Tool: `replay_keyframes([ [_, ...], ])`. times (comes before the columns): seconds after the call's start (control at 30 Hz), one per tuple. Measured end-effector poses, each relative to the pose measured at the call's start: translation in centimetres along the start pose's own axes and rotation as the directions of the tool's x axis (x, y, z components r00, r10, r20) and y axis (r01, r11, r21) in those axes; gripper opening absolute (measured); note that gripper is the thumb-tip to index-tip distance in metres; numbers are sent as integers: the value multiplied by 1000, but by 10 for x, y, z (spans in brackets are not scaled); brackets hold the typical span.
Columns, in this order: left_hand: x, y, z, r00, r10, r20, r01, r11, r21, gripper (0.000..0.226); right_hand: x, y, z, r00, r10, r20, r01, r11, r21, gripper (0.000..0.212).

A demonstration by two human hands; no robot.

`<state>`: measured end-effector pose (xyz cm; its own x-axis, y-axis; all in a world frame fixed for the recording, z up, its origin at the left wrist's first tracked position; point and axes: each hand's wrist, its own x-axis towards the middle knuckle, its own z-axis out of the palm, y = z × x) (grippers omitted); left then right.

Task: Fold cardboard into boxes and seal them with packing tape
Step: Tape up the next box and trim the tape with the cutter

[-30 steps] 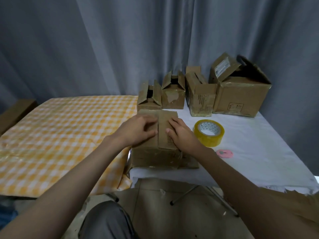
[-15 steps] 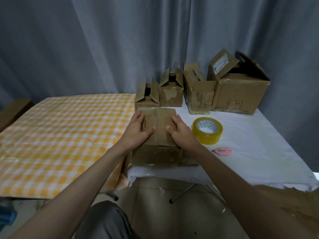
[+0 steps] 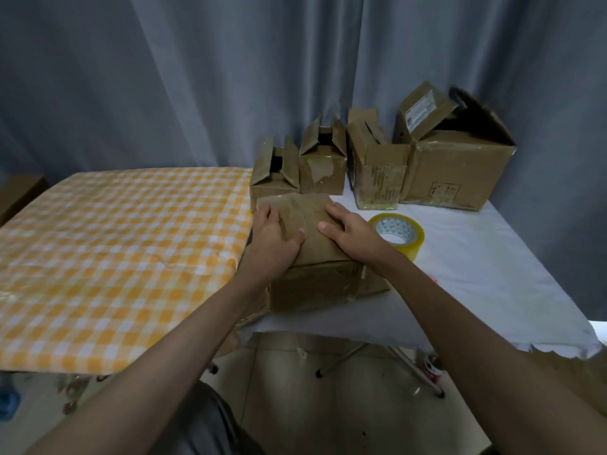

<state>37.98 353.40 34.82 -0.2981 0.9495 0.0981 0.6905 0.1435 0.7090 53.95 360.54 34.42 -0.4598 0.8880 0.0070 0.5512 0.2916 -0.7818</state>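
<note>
The cardboard box (image 3: pixel 315 257) stands at the near left corner of the white tabletop (image 3: pixel 492 274), just at the border where the orange checked cloth (image 3: pixel 115 251) of the neighbour table begins. It is a brown box, quite worn. Its top flaps are folded down and meet in a seam that runs away from the person, between the two hands. The front wall shows shiny old tape, wrinkled, and small torn bits of tape at its right edge. The cardboard surface looks soft and creased.

The left hand (image 3: pixel 271 241) lies flat on the left flap, its fingers straight and together, the thumb stretched toward the seam. It presses on the flap and grips nothing. The right hand (image 3: pixel 351 233) lies on the right flap in the same way, fingers straight and pointing to the far edge, thumb turned inward to the seam. The two thumbs are near each other but apart.

Just beside the right hand, on the white tabletop, lies a roll of yellowish packing tape (image 3: pixel 399 233), flat on its side.

Along the far edge of the tabletop stand four more boxes with their flaps open. The small one (image 3: pixel 274 178) is touching the far side of the pressed box. The biggest box (image 3: pixel 456 165) is at the far right.
</note>
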Motion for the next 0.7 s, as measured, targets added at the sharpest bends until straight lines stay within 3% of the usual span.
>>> replay_keyframes([
  [0.2,-16,19,19,991,18,-134,-20,1000,-14,80,2,12,-19,998,-53,33,53,998,-20,60],
  [0.3,-22,21,29,992,27,-120,-26,1000,15,76,7,19,-24,995,-66,79,71,996,-54,61],
  [0.4,-19,14,32,998,44,-38,-40,994,100,71,9,26,-22,992,-83,94,88,995,-52,60],
  [0.5,-9,1,25,959,273,75,-282,897,340,58,10,28,-19,992,-85,91,88,995,-37,59],
  [0.57,-3,-2,18,919,356,169,-394,836,382,52,8,30,-19,992,-88,87,88,996,4,55],
  [0.63,3,-1,11,878,379,292,-463,826,320,51,3,33,-23,996,-89,-6,89,989,118,46],
  [0.7,7,-2,4,827,383,410,-518,804,293,63,-4,41,-32,973,-36,-228,70,987,143,37],
])
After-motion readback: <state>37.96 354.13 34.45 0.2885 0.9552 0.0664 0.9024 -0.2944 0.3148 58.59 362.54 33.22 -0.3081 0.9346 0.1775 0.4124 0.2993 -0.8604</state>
